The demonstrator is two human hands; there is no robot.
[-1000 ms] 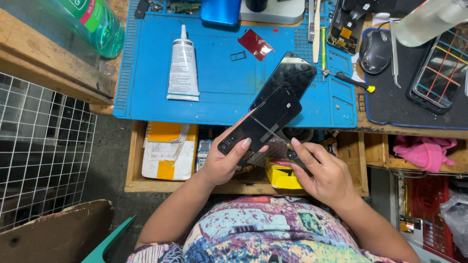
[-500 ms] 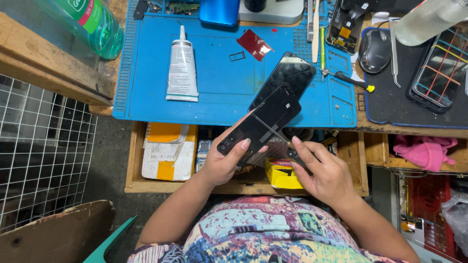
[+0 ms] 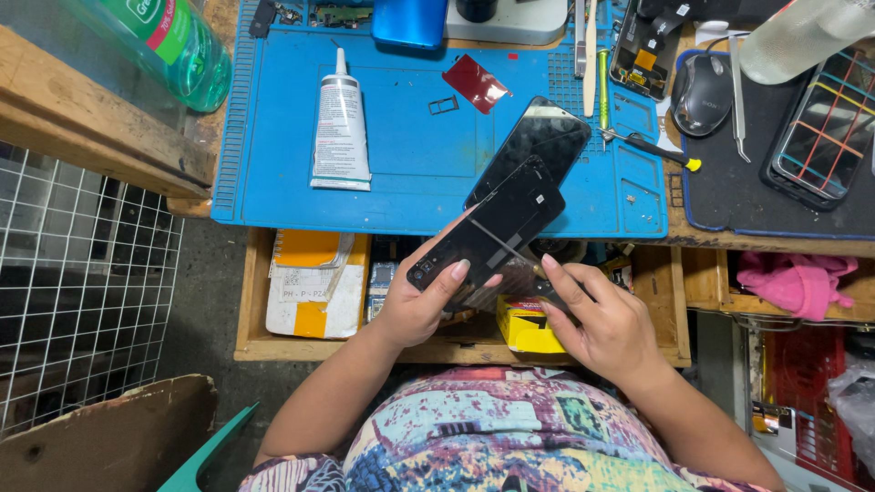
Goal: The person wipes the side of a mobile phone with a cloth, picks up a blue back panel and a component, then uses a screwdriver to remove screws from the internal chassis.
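holding a black phone panel point(image 3: 488, 232) over the open drawer point(image 3: 679, 301), just below the blue mat point(image 3: 401, 173).
left hand point(image 3: 419, 305) clamped on its lower-left end; long axis rises to the upper right; right hand point(image 3: 602, 319) beside it, fingers loose, touching its underside edge.

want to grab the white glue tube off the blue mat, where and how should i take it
Probably by the wide flat body of the white glue tube, pinching its two long sides from above. It lies flat on the blue mat, nozzle pointing away, with bare mat on either side.
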